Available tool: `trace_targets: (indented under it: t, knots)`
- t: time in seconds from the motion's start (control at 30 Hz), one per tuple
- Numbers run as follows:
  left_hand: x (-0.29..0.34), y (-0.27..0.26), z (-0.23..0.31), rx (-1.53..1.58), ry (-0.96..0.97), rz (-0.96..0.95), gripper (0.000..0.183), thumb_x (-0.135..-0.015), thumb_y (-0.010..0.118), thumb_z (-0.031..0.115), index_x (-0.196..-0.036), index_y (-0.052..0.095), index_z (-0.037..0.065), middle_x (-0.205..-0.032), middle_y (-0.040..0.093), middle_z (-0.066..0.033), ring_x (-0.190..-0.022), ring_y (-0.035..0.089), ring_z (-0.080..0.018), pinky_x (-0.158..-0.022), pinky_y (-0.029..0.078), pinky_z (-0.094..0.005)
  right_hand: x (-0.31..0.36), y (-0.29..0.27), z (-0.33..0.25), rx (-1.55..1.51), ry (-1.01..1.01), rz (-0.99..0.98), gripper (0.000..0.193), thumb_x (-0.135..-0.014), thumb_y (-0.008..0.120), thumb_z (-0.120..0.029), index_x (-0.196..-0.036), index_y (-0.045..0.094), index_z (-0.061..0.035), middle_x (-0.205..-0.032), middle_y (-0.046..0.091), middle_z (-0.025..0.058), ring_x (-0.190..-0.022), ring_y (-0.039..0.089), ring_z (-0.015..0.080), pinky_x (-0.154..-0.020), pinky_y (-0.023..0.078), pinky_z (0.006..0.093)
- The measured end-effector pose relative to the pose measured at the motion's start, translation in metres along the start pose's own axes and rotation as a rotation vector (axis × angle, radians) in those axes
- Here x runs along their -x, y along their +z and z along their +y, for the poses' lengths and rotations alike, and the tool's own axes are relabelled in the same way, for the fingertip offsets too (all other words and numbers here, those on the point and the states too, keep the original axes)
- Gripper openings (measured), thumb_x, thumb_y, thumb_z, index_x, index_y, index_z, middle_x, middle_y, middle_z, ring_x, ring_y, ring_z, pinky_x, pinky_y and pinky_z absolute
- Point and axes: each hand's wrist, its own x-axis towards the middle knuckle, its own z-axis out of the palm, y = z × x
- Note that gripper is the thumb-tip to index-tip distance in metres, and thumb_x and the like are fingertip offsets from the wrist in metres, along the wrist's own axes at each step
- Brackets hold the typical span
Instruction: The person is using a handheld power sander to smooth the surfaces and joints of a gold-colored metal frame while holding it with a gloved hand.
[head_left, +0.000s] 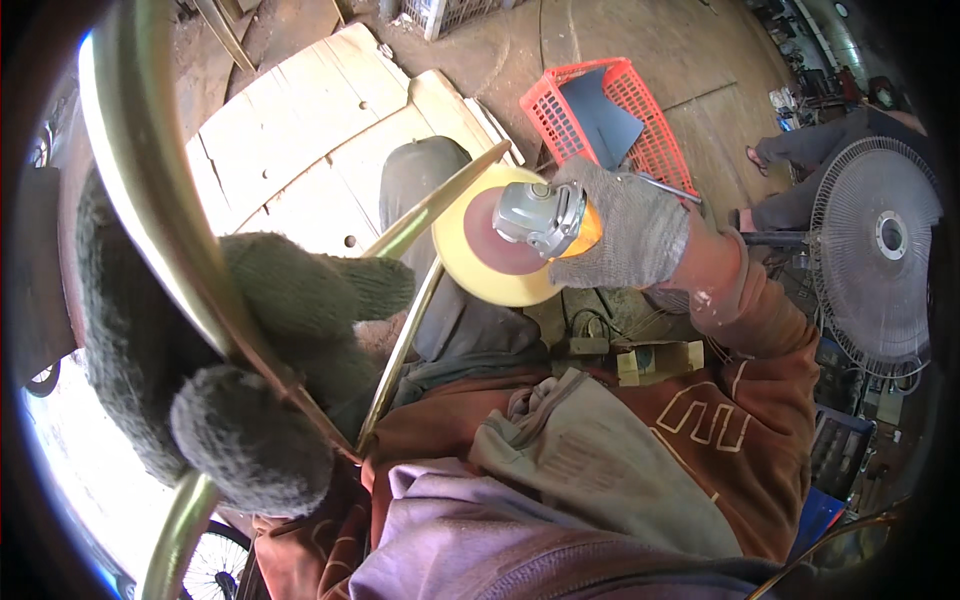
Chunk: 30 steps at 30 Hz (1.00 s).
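My left hand (290, 285), in a dark grey knitted glove, is closed around a curved brass-coloured metal frame (145, 160). Its thick rail sweeps up past the top left, and two thinner bars meet near my lap. My right hand (635, 225), in a lighter grey glove, grips an angle grinder (537, 212) by its yellow-orange body. The grinder carries a pale yellow disc (458, 240) with a reddish-brown centre. One straight bar (430, 212) of the frame runs along the disc's left edge; whether they touch I cannot tell.
Flattened cardboard (300, 120) covers the floor ahead. Beyond the grinder stands a red plastic crate (545, 108) holding a dark sheet (605, 120). A fan (870, 250) is at the right, with another person's legs (800, 190) behind it. A small open box (660, 362) sits beside me.
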Motion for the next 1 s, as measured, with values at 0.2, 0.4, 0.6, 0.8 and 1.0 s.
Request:
trace_targets:
  t: [0.2,0.4,0.6,0.8,1.0]
  knots:
    - [0.005,0.004,0.004,-0.015,0.014,0.008,0.042,-0.108,0.046,0.035,-0.115,0.052,-0.006,-0.07,0.053,-0.0077,-0.059,0.057,-0.0207,-0.061,0.053,-0.0386,0.007,0.004,-0.013,0.096,-0.075,-0.026,0.072,-0.068,0.094,-0.034,-0.123,0.056,-0.0071,-0.109,0.067,0.0156,-0.101,0.069,0.0368,-0.087,0.054,0.0437]
    - [0.008,0.007,0.008,-0.027,0.021,0.026,0.04,-0.108,0.045,0.033,-0.107,0.056,-0.006,-0.065,0.052,-0.0067,-0.055,0.054,-0.018,-0.059,0.052,-0.0368,-0.001,-0.008,-0.012,0.1,0.012,-0.057,0.071,-0.069,0.092,-0.037,-0.122,0.055,-0.0083,-0.106,0.068,0.0175,-0.102,0.07,0.0385,-0.086,0.055,0.0453]
    - [0.0,0.013,0.004,0.019,-0.012,0.078,0.041,-0.109,0.044,0.03,-0.098,0.061,-0.006,-0.059,0.051,-0.0056,-0.051,0.051,-0.0153,-0.057,0.05,-0.035,0.006,0.0,-0.01,0.185,-0.006,-0.031,0.075,-0.071,0.085,-0.045,-0.126,0.056,-0.0031,-0.099,0.072,0.0226,-0.093,0.072,0.0402,-0.083,0.057,0.0464]
    - [-0.04,-0.011,-0.035,0.364,-0.205,0.141,0.037,-0.11,0.047,0.029,-0.094,0.063,-0.001,-0.061,0.052,-0.0038,-0.05,0.048,-0.0107,-0.067,0.059,-0.0377,0.003,0.009,0.002,0.15,-0.039,0.066,0.081,-0.069,0.087,-0.045,-0.129,0.053,-0.0028,-0.101,0.071,0.0246,-0.094,0.072,0.0423,-0.085,0.057,0.0477]
    - [-0.052,-0.043,-0.116,0.772,-0.29,-0.021,0.022,-0.109,0.054,0.027,-0.101,0.058,0.007,-0.088,0.061,-0.0035,-0.063,0.053,-0.0073,-0.084,0.061,-0.0426,-0.003,0.002,0.003,0.089,0.023,0.04,0.072,-0.07,0.092,-0.034,-0.125,0.055,-0.0054,-0.107,0.069,0.0179,-0.102,0.07,0.0387,-0.086,0.055,0.0445]
